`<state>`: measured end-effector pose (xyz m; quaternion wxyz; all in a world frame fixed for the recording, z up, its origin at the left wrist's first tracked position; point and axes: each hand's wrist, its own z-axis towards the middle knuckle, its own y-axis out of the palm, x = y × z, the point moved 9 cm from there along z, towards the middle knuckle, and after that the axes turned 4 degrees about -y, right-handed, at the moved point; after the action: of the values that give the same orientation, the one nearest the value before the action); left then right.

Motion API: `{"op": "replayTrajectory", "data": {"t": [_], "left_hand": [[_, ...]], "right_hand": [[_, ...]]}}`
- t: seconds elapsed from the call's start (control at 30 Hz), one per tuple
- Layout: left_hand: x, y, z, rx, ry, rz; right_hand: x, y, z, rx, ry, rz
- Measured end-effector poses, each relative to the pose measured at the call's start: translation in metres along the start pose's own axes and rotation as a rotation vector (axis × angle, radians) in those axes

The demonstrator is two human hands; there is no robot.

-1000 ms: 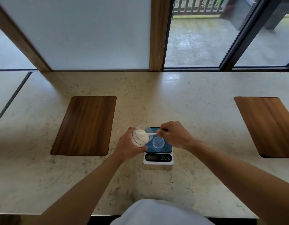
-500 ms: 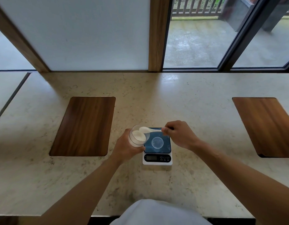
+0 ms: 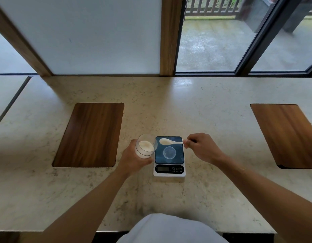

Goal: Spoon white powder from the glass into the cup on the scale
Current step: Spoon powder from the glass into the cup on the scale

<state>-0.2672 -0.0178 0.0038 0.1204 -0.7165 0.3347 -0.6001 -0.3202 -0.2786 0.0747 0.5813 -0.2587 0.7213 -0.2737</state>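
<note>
At frame centre, the right hand (image 3: 201,149) pinches a loaded white plastic spoon (image 3: 169,141) above the small clear cup (image 3: 169,152) on the white digital scale (image 3: 169,156). The left hand (image 3: 134,159) wraps the tilted clear glass of white powder (image 3: 145,148); tipping remains (cup looks empty).

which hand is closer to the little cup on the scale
Left. The left hand, holding the glass, is just left of the cup; the right hand sits farther right.

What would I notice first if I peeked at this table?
Right in the middle, two bare hands work over a small scale: the left hand tilts a glass of white powder beside it, and the right hand holds a white spoon heaped with powder above the scale's far edge. A clear little cup sits on the scale. Two dark wooden boards lie out to the sides.
</note>
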Motion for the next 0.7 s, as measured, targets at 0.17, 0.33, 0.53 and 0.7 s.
{"op": "replayTrajectory", "data": {"t": [0.17, 0.33, 0.53, 0.7], "left_hand": [[-0.007, -0.002, -0.002, -0.006, -0.002, 0.001], [-0.012, -0.004, -0.001, 0.001, -0.004, 0.007], [-0.015, -0.006, -0.002, 0.01, -0.004, 0.0], [-0.013, -0.005, -0.003, 0.008, 0.002, -0.01]], "right_hand": [[0.022, 0.015, -0.002, -0.018, 0.054, -0.015], [0.037, 0.024, -0.007, -0.047, 0.097, -0.056], [0.047, 0.033, -0.013, -0.072, 0.145, -0.084], [0.054, 0.036, -0.009, -0.07, 0.175, -0.085]]}}
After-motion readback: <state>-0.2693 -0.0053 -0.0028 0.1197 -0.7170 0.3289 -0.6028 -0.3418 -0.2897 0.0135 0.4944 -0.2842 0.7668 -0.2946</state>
